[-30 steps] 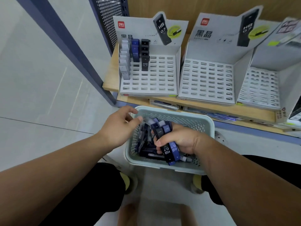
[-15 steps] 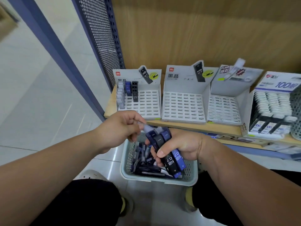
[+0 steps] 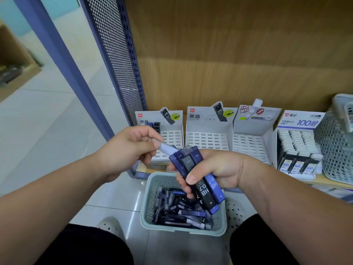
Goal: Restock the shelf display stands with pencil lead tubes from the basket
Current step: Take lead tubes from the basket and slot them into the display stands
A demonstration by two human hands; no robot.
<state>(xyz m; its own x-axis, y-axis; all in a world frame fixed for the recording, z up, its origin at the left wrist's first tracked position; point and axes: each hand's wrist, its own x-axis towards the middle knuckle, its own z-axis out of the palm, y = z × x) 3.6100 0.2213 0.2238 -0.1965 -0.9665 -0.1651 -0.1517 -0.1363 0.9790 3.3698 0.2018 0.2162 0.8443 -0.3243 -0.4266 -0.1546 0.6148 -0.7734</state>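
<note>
My right hand [image 3: 219, 169] grips a bundle of blue and black HB 0.7 lead tubes [image 3: 198, 178] above the pale green basket [image 3: 147, 213], which holds several more tubes on the floor. My left hand [image 3: 129, 150] pinches the end of a light grey tube [image 3: 168, 149] that sticks out of the bundle's top. Behind the hands, three white slotted display stands sit on the wooden shelf: the left stand [image 3: 172, 136] with a few tubes in its back left corner, the middle stand [image 3: 208, 138] and the right stand [image 3: 252, 146].
A filled box of white-capped tubes marked 100 [image 3: 298, 150] stands to the right of the stands, with a grey mesh basket [image 3: 336, 148] beyond it. A blue perforated shelf side panel [image 3: 118, 64] rises at the left. Tiled floor spreads to the left.
Both hands have risen out of the basket with the bundle. The left hand now pinches a grey tube at the bundle's top. The view has tilted up toward the shelf.
</note>
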